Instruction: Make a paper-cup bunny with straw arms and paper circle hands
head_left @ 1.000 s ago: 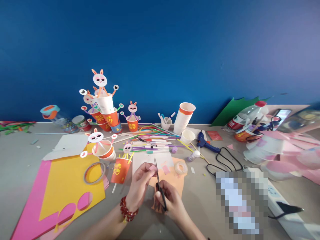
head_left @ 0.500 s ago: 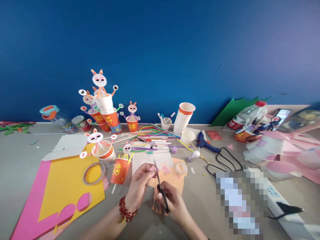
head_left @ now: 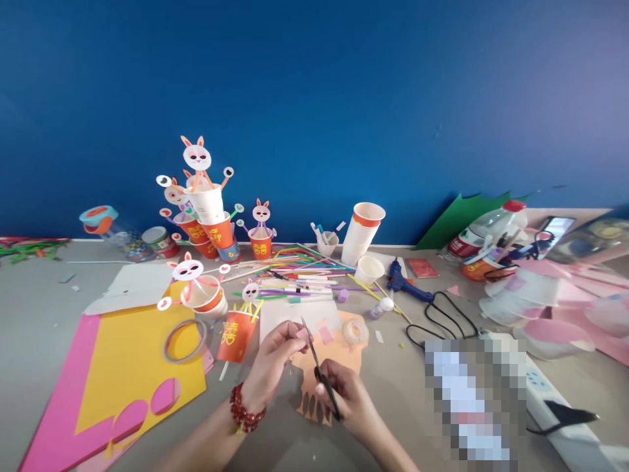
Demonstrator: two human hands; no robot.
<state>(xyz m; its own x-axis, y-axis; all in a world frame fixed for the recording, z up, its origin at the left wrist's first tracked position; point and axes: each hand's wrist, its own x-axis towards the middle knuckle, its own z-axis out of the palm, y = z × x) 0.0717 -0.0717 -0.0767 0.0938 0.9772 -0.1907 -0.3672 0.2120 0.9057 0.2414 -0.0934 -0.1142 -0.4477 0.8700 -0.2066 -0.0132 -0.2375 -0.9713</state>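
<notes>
Between the fingertips of my left hand [head_left: 276, 354] is a small piece of pink paper [head_left: 303, 334]. My right hand [head_left: 346, 393] is closed round the black handles of a pair of scissors [head_left: 319, 370], whose blades point up and away, with the tips right beside the pink piece. Below both hands lies a peach paper sheet [head_left: 346, 354] with cut-out slots along its near edge. Another pink paper scrap [head_left: 325, 334] rests on that sheet, next to a roll of clear tape [head_left: 354, 332].
Left of my hands stand an orange paper cup [head_left: 238, 337] with a rabbit face and a tape ring [head_left: 185, 341] on yellow paper [head_left: 132, 341]. Pens and coloured sticks [head_left: 299, 278] lie behind. To the right are a blue glue gun [head_left: 405, 283], its cord, and a power strip [head_left: 555, 400].
My right hand has shifted slightly right with the scissors, and the blades now slant further left at the tips. My left hand keeps the pink paper in nearly the same place.
</notes>
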